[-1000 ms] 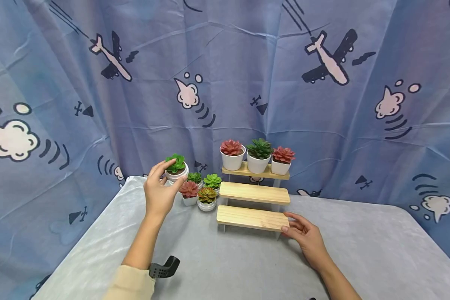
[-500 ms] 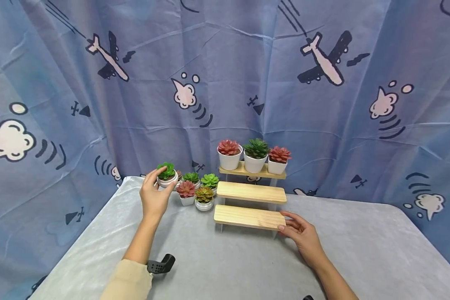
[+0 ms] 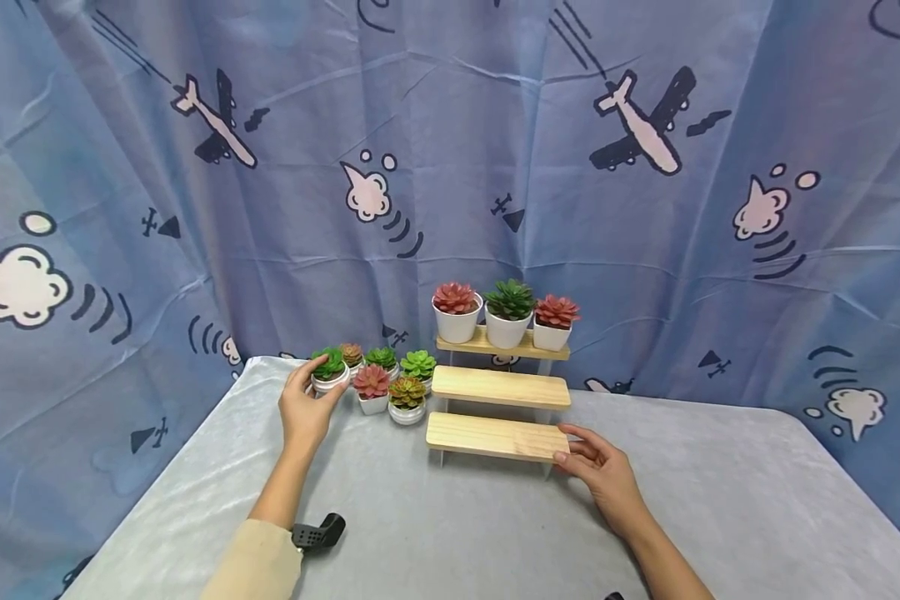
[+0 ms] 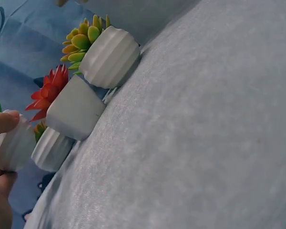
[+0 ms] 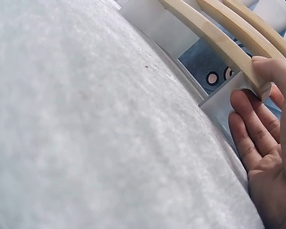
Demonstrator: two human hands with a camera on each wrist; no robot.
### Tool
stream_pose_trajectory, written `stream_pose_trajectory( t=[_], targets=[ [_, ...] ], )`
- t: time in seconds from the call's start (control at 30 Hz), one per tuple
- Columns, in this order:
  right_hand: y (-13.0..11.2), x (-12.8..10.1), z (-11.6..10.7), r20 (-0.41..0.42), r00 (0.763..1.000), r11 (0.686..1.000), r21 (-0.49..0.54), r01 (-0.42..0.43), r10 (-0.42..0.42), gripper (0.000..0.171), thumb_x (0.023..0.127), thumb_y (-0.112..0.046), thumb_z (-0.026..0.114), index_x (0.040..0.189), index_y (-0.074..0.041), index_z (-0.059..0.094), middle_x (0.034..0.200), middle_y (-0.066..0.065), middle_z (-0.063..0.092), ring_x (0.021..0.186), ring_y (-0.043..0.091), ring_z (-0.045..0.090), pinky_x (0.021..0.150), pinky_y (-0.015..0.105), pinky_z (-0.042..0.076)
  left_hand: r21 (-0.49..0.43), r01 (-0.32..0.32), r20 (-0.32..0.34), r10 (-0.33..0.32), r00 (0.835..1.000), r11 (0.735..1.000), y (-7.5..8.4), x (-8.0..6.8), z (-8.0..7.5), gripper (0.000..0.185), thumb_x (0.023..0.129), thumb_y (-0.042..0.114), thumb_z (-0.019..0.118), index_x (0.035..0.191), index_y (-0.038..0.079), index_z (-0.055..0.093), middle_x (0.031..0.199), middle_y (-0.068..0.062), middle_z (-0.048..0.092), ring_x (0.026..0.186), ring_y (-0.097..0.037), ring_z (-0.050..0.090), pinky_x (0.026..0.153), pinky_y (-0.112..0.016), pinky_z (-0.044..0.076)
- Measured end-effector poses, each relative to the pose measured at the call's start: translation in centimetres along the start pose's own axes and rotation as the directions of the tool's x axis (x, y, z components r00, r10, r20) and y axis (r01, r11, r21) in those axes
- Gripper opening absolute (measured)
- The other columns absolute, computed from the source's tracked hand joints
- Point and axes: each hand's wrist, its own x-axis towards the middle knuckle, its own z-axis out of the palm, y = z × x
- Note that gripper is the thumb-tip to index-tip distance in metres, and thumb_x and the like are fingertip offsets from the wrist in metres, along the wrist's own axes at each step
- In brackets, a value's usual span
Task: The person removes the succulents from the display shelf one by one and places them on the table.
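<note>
At the left of the table, my left hand [image 3: 304, 414] grips a small green succulent in a white ribbed pot [image 3: 331, 381], thumb and fingers on opposite sides. In the left wrist view that white pot [image 4: 19, 145] shows only partly at the left edge. It sits at the left end of a group of potted succulents, among them a pink-red one [image 3: 372, 388] and a yellow-green one [image 3: 407, 402]. My right hand [image 3: 603, 477] holds the right end of the lowest board of a three-tier wooden stand [image 3: 495, 435]; in the right wrist view, the thumb lies on the board [image 5: 214, 36] with fingers beneath.
The stand's top board [image 3: 487, 345] carries two red succulents and a dark green one [image 3: 507, 330] in white pots. Its middle board [image 3: 501, 387] is bare. A blue curtain [image 3: 450, 192] hangs behind the grey-clothed table [image 3: 435, 533].
My left hand has moved left and lowered the green succulent beside the others, uncovering an orange-brown one behind. The right hand stays on the board; the head view shifts slightly.
</note>
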Motion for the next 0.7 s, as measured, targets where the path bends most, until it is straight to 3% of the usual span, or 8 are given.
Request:
stream_pose_trajectory(
  t=[0.07, 0.17, 0.3, 0.47, 0.7],
  targets=[
    [0.0, -0.1, -0.1, -0.003, 1.0, 1.0, 0.004, -0.004, 0.004, 0.057, 0.092, -0.011, 0.073, 0.142, 0.005, 0.051, 0.101, -0.008, 0.073, 0.09, 0.004, 0.073, 0.078, 0.022, 0.062, -0.002, 0.021, 0.011, -0.021, 1.0, 1.0, -0.4, -0.1, 0.0, 0.055, 0.077, -0.002, 0.084, 0.129, 0.002, 0.067, 0.136, -0.024, 0.059, 0.128, -0.038, 0.059, 0.108, -0.038, 0.05],
    [0.1, -0.2, -0.2, -0.009, 1.0, 1.0, 0.018, 0.0, 0.0, 0.057, 0.092, -0.01, 0.073, 0.141, 0.006, 0.051, 0.1, -0.008, 0.074, 0.089, 0.004, 0.073, 0.078, 0.023, 0.062, -0.01, 0.061, 0.04, -0.06, 0.997, 0.998, -1.1, 0.0, 0.0, 0.057, 0.077, -0.002, 0.084, 0.131, 0.003, 0.065, 0.139, -0.023, 0.057, 0.126, -0.037, 0.06, 0.101, -0.02, 0.052],
    [0.2, -0.2, -0.3, -0.006, 1.0, 1.0, 0.025, 0.014, -0.013, 0.057, 0.092, -0.01, 0.073, 0.141, 0.007, 0.05, 0.1, -0.008, 0.073, 0.09, 0.005, 0.073, 0.078, 0.024, 0.062, -0.033, 0.098, 0.097, -0.095, 0.991, 0.995, -1.9, 0.1, 0.0, 0.058, 0.078, -0.004, 0.082, 0.133, 0.002, 0.063, 0.143, -0.022, 0.055, 0.127, -0.036, 0.059, 0.088, 0.0, 0.045],
    [0.1, -0.1, -0.2, -0.011, 1.0, 0.999, 0.028, 0.022, -0.022, 0.057, 0.092, -0.009, 0.073, 0.141, 0.006, 0.051, 0.102, -0.003, 0.073, 0.089, 0.005, 0.073, 0.078, 0.024, 0.062, -0.033, 0.13, 0.182, -0.122, 0.976, 0.991, -2.4, 0.1, 0.0, 0.058, 0.079, -0.006, 0.08, 0.134, 0.001, 0.062, 0.143, -0.022, 0.056, 0.126, -0.034, 0.06, 0.084, 0.0, 0.047],
    [0.0, -0.1, 0.1, -0.007, 1.0, 1.0, 0.028, 0.014, -0.014, 0.056, 0.092, -0.008, 0.073, 0.142, 0.005, 0.051, 0.112, 0.017, 0.072, 0.089, 0.004, 0.073, 0.079, 0.025, 0.062, 0.012, 0.157, 0.262, -0.154, 0.953, 0.988, -3.0, -0.1, -0.4, 0.061, 0.079, -0.007, 0.079, 0.136, 0.0, 0.058, 0.142, -0.024, 0.057, 0.124, -0.032, 0.06, 0.083, -0.001, 0.047]
  ],
)
